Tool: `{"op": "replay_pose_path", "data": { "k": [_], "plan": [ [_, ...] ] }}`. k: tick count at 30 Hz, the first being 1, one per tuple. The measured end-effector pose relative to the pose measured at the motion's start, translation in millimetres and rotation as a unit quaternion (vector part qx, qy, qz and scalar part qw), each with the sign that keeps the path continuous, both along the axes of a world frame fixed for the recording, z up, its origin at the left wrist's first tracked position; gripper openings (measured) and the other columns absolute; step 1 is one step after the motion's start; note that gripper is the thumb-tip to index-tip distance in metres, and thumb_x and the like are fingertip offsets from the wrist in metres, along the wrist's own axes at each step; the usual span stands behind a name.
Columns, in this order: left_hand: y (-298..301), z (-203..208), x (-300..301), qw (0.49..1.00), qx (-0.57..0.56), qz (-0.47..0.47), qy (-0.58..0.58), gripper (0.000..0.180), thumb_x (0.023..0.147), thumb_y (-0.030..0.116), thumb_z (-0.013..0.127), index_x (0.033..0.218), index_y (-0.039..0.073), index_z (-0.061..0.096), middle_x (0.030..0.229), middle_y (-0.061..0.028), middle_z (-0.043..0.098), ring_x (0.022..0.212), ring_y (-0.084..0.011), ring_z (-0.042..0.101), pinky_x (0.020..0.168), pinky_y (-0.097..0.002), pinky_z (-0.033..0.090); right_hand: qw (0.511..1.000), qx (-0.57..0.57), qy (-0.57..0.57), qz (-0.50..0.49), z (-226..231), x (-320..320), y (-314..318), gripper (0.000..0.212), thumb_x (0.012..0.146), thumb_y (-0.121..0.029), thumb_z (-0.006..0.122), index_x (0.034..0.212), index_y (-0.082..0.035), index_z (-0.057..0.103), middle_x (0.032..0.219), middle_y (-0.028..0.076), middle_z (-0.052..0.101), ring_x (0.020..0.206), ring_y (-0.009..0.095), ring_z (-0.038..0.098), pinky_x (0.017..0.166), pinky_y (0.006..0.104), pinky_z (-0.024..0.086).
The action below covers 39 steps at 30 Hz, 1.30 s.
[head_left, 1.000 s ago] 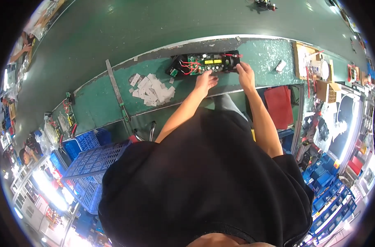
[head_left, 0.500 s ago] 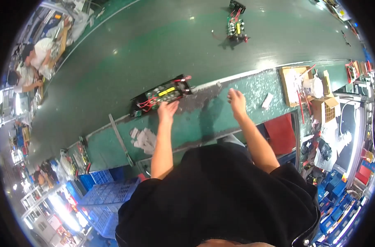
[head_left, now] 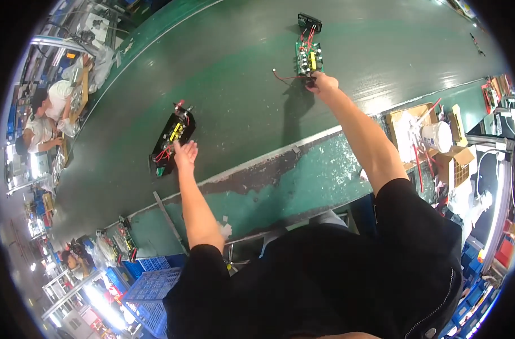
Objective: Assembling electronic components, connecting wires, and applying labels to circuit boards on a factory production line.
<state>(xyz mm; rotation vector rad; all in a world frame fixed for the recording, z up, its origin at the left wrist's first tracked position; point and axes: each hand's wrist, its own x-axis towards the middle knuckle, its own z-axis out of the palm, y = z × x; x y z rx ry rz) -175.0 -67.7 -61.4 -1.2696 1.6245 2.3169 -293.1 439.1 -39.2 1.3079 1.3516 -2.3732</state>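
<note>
A black-cased circuit board (head_left: 177, 131) with a yellow part and red wires lies tilted on the dark green conveyor belt at left. My left hand (head_left: 186, 155) is at its near side, fingers spread and palm partly up; the thumb meets or overlaps the case edge. Farther off, my right hand (head_left: 324, 85) is stretched out and closed on the near end of a bare green circuit board (head_left: 308, 58). Red wires join that board to a black end panel (head_left: 310, 22) at its far end. A loose red lead trails to its left. My right fingertips are partly hidden.
A green worktop ledge (head_left: 257, 195) with worn paint runs between me and the belt. At right stand a cardboard box (head_left: 394, 127), a white tub (head_left: 436, 137) and red rods. Blue crates (head_left: 154, 287) are at lower left. Co-workers sit beyond the belt at far left.
The black-cased board has moved left and farther onto the belt, turning steeper, and my left hand has opened beside it. My right hand has reached from the ledge to the far board and gripped it.
</note>
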Motion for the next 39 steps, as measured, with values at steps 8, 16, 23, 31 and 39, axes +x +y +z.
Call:
{"op": "replay_pose_path", "data": {
  "k": [8,16,23,31,39],
  "plan": [
    [192.8,46.1,120.2,0.961,0.186,-0.197,-0.046,0.063,0.094,0.045,0.051,0.133,-0.003,0.038,0.124,-0.0193,0.056,0.106,-0.0287,0.061,0.085,-0.0421,0.052,0.986,0.098,0.064,0.121,87.4,136.1,7.5,0.022,0.08,-0.012,0.061,0.093,0.006,0.06,0.087,0.012,0.064,0.076,0.02,0.063,0.06,0.0344,0.055],
    [266.6,17.5,238.2,0.911,0.381,-0.147,-0.056,0.023,0.088,0.02,0.058,0.105,0.005,0.054,0.093,-0.0094,0.061,0.092,-0.0251,0.062,0.077,-0.0379,0.052,0.934,0.113,0.005,0.338,78.0,290.3,-4.0,0.018,0.075,-0.013,0.06,0.087,0.0,0.062,0.077,0.008,0.06,0.068,0.017,0.057,0.055,0.031,0.045],
    [240.9,25.2,304.3,0.876,-0.175,-0.444,0.075,0.016,0.087,0.022,0.06,0.088,0.006,0.063,0.073,-0.0029,0.06,0.062,-0.0206,0.06,0.058,-0.0347,0.051,0.729,0.449,0.047,0.514,9.8,325.2,23.8,0.041,0.073,-0.021,0.06,0.106,0.002,0.062,0.08,0.013,0.062,0.077,0.025,0.061,0.068,0.0373,0.051],
    [247.8,48.9,228.6,0.51,-0.654,-0.47,0.302,0.094,0.057,0.046,0.082,0.128,-0.002,0.045,0.123,-0.0147,0.05,0.127,-0.0306,0.041,0.104,-0.0492,0.03,0.502,0.659,0.283,0.484,46.1,352.3,-50.1,0.073,0.069,-0.036,0.074,0.132,-0.011,0.048,0.126,0.011,0.05,0.12,0.031,0.044,0.1,0.0471,0.033],
    [247.1,26.3,212.0,0.475,-0.623,-0.535,0.317,0.088,0.055,0.049,0.082,0.126,0.005,0.051,0.121,-0.0086,0.055,0.127,-0.022,0.043,0.1,-0.0545,0.028,0.407,0.694,0.274,0.527,24.8,343.0,-59.9,0.077,0.065,-0.042,0.078,0.129,-0.01,0.051,0.117,0.004,0.053,0.116,0.024,0.046,0.099,0.0481,0.033]
  ]
}}
